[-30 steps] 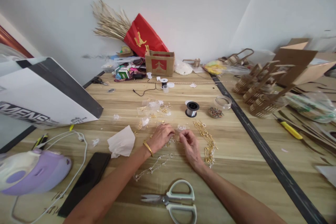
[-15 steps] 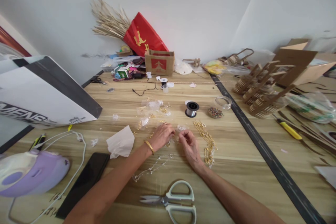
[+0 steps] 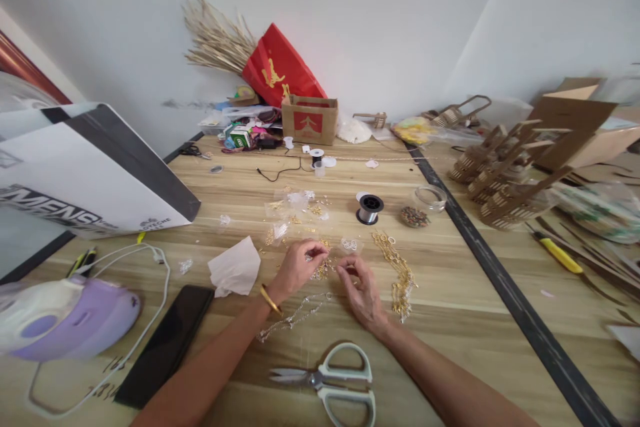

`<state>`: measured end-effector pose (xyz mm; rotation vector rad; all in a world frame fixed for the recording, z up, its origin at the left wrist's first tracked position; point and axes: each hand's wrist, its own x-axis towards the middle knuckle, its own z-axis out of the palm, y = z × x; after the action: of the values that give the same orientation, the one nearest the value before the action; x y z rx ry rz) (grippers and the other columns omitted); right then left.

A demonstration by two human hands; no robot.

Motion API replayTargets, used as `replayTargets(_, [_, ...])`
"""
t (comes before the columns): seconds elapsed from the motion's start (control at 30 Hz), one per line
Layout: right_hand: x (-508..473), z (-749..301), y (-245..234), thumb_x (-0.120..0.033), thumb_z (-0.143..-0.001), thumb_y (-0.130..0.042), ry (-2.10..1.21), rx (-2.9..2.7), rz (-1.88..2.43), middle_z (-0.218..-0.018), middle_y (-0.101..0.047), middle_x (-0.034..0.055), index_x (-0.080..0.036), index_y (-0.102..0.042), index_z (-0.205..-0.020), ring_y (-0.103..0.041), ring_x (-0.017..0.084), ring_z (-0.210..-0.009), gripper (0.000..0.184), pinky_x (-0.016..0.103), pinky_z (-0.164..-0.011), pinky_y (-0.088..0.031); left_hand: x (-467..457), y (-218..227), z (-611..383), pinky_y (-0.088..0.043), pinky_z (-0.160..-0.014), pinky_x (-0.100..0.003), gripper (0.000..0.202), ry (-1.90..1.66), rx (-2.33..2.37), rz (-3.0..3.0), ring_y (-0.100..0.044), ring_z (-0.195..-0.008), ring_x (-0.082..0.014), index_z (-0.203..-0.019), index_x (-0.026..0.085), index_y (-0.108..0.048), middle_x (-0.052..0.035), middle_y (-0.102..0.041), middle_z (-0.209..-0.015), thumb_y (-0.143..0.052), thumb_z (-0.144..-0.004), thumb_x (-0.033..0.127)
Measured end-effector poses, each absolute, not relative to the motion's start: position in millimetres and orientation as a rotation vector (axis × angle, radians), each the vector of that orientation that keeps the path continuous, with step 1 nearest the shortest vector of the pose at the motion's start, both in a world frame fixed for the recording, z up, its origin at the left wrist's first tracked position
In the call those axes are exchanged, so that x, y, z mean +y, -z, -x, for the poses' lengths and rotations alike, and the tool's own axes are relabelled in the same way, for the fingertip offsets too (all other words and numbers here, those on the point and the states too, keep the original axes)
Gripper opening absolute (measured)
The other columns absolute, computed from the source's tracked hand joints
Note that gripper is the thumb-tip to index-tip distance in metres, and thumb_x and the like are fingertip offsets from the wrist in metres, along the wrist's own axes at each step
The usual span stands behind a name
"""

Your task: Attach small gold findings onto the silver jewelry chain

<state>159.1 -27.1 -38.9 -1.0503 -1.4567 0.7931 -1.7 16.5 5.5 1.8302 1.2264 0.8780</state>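
My left hand (image 3: 300,268), a gold bangle on its wrist, hovers at the left of a small pile of gold and silvery beads (image 3: 321,271). Its thumb and fingertips are pressed together; whatever they hold is too small to name. Just right of the pile, my right hand (image 3: 361,290) pinches thumb against forefinger, and I cannot make out anything between them. The two hands are a little apart. A silvery bead chain (image 3: 293,321) with a ring at one end lies below my left hand. Beyond my right hand are a small bag of white rings (image 3: 349,245) and gold chains (image 3: 395,270).
White-handled scissors (image 3: 320,379) lie open in front. Around the work are a wire spool (image 3: 370,209), a bead jar (image 3: 416,213), a white paper (image 3: 235,265), a black phone (image 3: 167,343) and a leaning white box (image 3: 100,173). Bamboo baskets (image 3: 510,187) stand at the right.
My hands have drawn slightly apart, uncovering more of the bead pile and the bag of rings. My left hand has shifted left. The whole view has swung slightly.
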Motion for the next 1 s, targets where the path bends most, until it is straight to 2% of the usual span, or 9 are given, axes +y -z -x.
replayTargets(0.2, [-36,-158,37,-0.018,-0.09,-0.05,-0.611,-1.716,0.911,-0.079,-0.06,0.003,-0.021,-0.057,-0.086,-0.057,0.016,-0.075,0.008,0.03,-0.068,-0.047,-21,12,19,-0.045,-0.071,-0.026,0.021,-0.988,1.053,-1.025,-0.058,-0.066,-0.0125,-0.077,0.013,-0.068,-0.0009,-0.066,-0.068,-0.074,-0.067,0.03])
replayTargets(0.43, [-41,-157,35,-0.017,-0.091,-0.049,-0.542,-1.856,0.884,-0.082,-0.061,0.0042,-0.022,-0.057,-0.091,-0.058,0.016,-0.077,0.009,0.03,-0.068,-0.048,-26,12,18,-0.044,-0.067,-0.026,0.025,-0.977,0.968,-0.885,-0.056,-0.061,-0.0116,-0.064,0.013,-0.067,-0.0005,-0.063,-0.06,-0.083,-0.053,0.029])
replayTargets(1.0, [-41,-157,35,-0.017,-0.092,-0.049,-0.523,-1.963,0.842,-0.086,-0.063,0.0055,-0.023,-0.06,-0.1,-0.059,0.018,-0.08,0.015,0.032,-0.071,-0.051,-24,21,25,-0.044,-0.071,-0.028,0.022,-0.926,1.002,-0.944,-0.058,-0.064,-0.0127,-0.065,0.014,-0.07,-0.0008,-0.067,-0.064,-0.083,-0.053,0.026])
